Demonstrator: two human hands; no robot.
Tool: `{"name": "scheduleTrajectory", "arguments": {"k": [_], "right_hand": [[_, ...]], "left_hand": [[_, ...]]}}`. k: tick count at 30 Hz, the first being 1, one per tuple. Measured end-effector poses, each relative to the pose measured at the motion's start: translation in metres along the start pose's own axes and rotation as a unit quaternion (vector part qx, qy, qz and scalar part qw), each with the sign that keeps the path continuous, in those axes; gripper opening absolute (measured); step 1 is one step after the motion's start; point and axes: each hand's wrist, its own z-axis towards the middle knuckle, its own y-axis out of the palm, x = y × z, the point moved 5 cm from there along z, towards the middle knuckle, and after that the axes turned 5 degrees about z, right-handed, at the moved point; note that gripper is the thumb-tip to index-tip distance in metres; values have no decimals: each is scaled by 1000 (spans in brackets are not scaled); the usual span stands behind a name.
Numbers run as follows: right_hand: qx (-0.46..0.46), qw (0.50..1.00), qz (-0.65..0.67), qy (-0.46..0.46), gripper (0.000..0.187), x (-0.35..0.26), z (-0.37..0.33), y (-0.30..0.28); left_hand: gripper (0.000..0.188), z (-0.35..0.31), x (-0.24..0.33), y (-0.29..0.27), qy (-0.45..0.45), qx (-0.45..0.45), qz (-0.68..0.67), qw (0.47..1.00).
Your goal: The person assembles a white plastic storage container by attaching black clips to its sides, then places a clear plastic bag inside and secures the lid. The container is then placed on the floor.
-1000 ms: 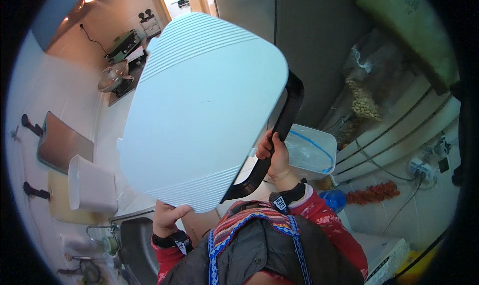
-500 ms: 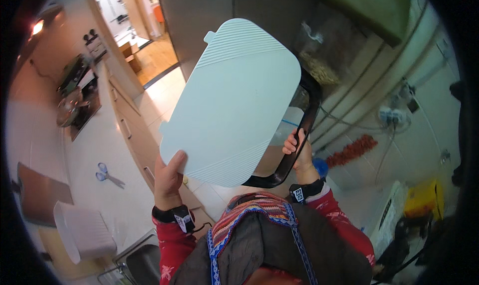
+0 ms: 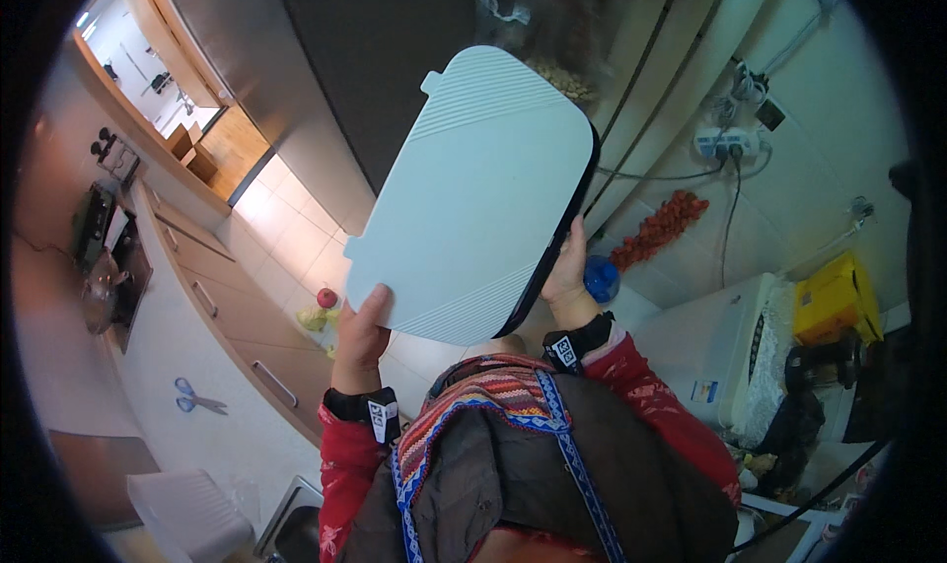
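Note:
A large pale mint panel with rounded corners, ribbed ends and small tabs on its left edge is held up before me. My left hand grips its lower left corner, thumb on top and fingers hidden underneath. Behind the panel lies a black frame, showing only as a thin strip along the right edge. My right hand holds the frame at that side, with most of its fingers hidden behind. Panel and frame are nearly lined up, tilted together; whether they are joined I cannot tell.
On the left counter are blue-handled scissors, a white ribbed bin and a pan on the stove. A power strip, red string decoration and yellow box are at right. A grey fridge stands ahead.
The black frame, its opening visible before to the right of the panel, has slid mostly behind it. My right hand has moved in toward the panel. The view has turned to the right.

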Motion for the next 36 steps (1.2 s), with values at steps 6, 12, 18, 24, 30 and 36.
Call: {"name": "scheduleTrajectory", "arguments": {"k": [6,12,18,24,30,36], "right_hand": [[-93,995,-11,46,52,-18,35,-29],[-84,990,-40,102,49,-25,64,-79],[-139,973,116,141,68,-60,112,-100],[-61,978,132,147,74,-54,116,-129],[-40,993,25,104,54,-86,139,-166],[-130,881,-418,177,60,-97,122,-170]], "left_hand": [[82,34,-19,49,82,-52,119,988],[79,60,-26,86,61,-15,52,997],[56,70,-22,110,176,-99,375,904],[65,80,-44,108,86,10,487,869],[60,88,-34,94,0,-21,476,879],[54,116,-28,60,-92,-89,446,886]]}}
